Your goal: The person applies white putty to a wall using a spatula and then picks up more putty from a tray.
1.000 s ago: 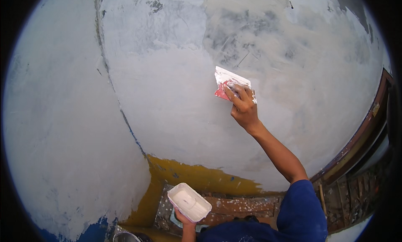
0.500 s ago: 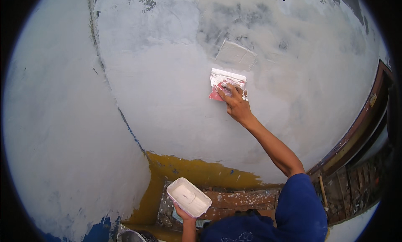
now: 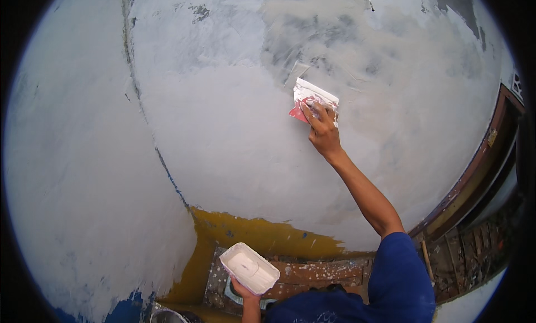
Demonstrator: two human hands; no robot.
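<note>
My right hand (image 3: pixel 324 127) grips a red putty spreader (image 3: pixel 300 113) by its back, its blade caked with white putty. The spreader lies against the grey-white wall (image 3: pixel 234 127), over a patch of wet putty (image 3: pixel 297 72) whose upper left part still shows. Down at the lower middle, my left hand (image 3: pixel 244 289) supports a white rectangular tub (image 3: pixel 262 279) from below and at its near side. Smooth pale putty fills the tub's bottom.
A mustard-yellow band (image 3: pixel 268 233) runs along the wall's foot. Below it is a paint-spattered wooden plank (image 3: pixel 312 271). A bucket (image 3: pixel 167 316) stands at the lower left, a brown wooden frame (image 3: pixel 474 172) at the right. A small hook-like piece (image 3: pixel 368 1) sticks out of the wall high up.
My right hand has pushed the spreader up and slightly right across the wall, covering or smoothing most of the putty patch. The tub in my left hand has hardly moved.
</note>
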